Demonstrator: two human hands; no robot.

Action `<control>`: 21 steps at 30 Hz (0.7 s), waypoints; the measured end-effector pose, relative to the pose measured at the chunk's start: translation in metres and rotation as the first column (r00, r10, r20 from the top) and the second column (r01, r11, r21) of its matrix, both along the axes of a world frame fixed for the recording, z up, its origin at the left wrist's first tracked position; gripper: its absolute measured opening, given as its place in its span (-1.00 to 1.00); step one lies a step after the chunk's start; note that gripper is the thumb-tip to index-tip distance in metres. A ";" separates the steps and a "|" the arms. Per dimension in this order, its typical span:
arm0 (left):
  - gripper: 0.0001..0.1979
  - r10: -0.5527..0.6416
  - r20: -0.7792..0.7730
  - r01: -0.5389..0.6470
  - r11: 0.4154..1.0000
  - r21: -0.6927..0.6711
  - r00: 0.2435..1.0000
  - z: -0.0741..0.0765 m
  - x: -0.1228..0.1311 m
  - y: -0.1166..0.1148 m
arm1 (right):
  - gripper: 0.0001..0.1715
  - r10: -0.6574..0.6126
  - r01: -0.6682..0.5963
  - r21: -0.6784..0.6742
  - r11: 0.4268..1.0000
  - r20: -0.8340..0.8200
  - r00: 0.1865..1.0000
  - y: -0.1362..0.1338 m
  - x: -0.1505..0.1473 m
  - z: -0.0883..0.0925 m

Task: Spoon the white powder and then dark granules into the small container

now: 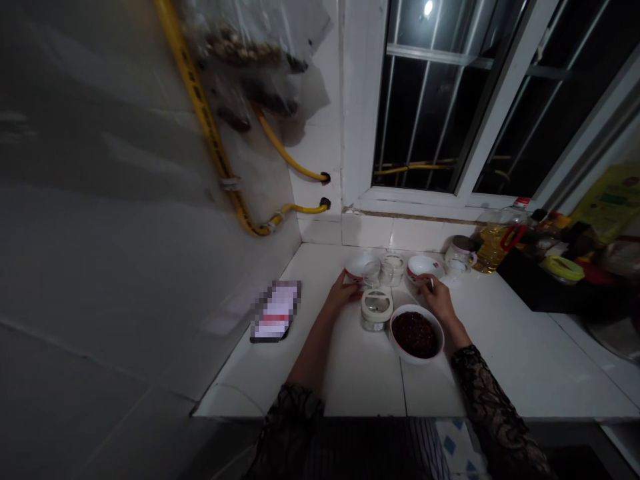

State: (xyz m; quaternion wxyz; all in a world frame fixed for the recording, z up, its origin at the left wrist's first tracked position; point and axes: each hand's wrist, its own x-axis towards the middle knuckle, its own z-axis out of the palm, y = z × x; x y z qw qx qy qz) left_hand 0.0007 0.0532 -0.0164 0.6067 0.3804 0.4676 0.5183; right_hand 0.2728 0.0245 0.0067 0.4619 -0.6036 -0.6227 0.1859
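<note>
At the left of a cluster of dishes, my left hand (345,292) is closed on the near left side of a white bowl (356,265), its thumb up by the rim. My right hand (436,295) is at the near edge of another white bowl (424,265), its fingers pinched on a thin white handle (431,283); the other end is hidden. Between my arms stand a lidded clear jar (377,308) and a larger bowl (417,362) filled with dark red chili-like flakes (415,335). Behind are a clear container (379,273) and another jar (395,265).
A lit phone (277,312) lies by the left wall. At right stand a jar with a pinkish handle (459,253), an oil bottle (490,248) and a black box (530,283) with several bottles. Yellow pipes (215,147) run down the wall beside a barred window (425,100).
</note>
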 end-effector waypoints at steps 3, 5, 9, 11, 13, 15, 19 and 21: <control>-0.14 -0.001 -0.011 0.001 1.000 0.004 1.000 0.000 0.002 0.000 | -0.51 0.084 -0.084 -0.023 0.996 -0.035 0.996 0.004 -0.005 -0.002; -0.13 -0.006 -0.030 0.006 1.000 0.005 1.000 -0.001 0.003 0.002 | -0.50 0.120 -0.122 -0.041 0.992 -0.062 0.991 0.008 -0.005 -0.004; -0.18 0.000 -0.103 0.004 0.999 0.035 0.995 -0.004 0.003 0.005 | -0.52 0.181 -0.191 -0.078 0.979 -0.124 0.976 0.012 -0.002 -0.011; -0.18 0.022 -0.166 -0.011 0.998 0.064 0.986 -0.004 0.002 0.007 | -0.52 0.205 -0.220 -0.094 0.971 -0.152 0.967 0.013 0.000 -0.013; -0.17 0.048 -0.246 -0.022 0.994 0.105 0.968 -0.004 0.001 0.009 | -0.51 0.229 -0.250 -0.109 0.962 -0.173 0.958 0.013 0.002 -0.015; -0.23 0.068 -0.331 -0.017 0.988 0.153 0.941 -0.004 0.001 0.011 | -0.51 0.264 -0.289 -0.123 0.949 -0.188 0.946 0.014 0.003 -0.015; -0.52 0.109 -0.472 0.011 0.970 0.244 0.875 -0.004 0.002 0.014 | -0.55 0.342 -0.376 -0.163 0.912 -0.204 0.917 0.018 0.003 -0.016; -0.62 0.135 -0.518 0.023 0.957 0.288 0.845 -0.004 0.002 0.015 | -0.56 0.373 -0.411 -0.182 0.893 -0.213 0.903 0.022 0.002 -0.017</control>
